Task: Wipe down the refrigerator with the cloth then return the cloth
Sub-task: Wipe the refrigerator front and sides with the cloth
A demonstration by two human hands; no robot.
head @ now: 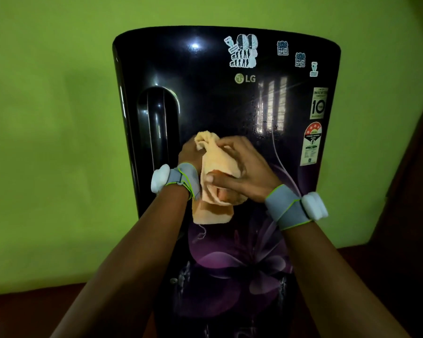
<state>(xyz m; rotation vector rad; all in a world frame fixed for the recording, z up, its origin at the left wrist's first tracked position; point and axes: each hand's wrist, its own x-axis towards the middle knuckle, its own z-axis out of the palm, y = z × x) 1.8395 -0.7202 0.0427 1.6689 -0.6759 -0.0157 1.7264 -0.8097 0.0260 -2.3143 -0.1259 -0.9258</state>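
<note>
A glossy black refrigerator (pixel 205 98) with a purple flower print and several stickers stands in front of me. Both hands hold a peach-coloured cloth (pixel 213 211) before the middle of the door. My left hand (pixel 189 154) grips the cloth's bunched upper end from behind. My right hand (pixel 242 174) wraps over the cloth's middle, thumb pressed on its front. The cloth's lower end hangs loose below the hands. Whether the cloth touches the door I cannot tell.
The door's long curved handle (pixel 156 128) runs down its left side, just left of my left hand. A green wall (pixel 51 142) backs the refrigerator on both sides. A dark floor strip (pixel 22 313) shows at the bottom left.
</note>
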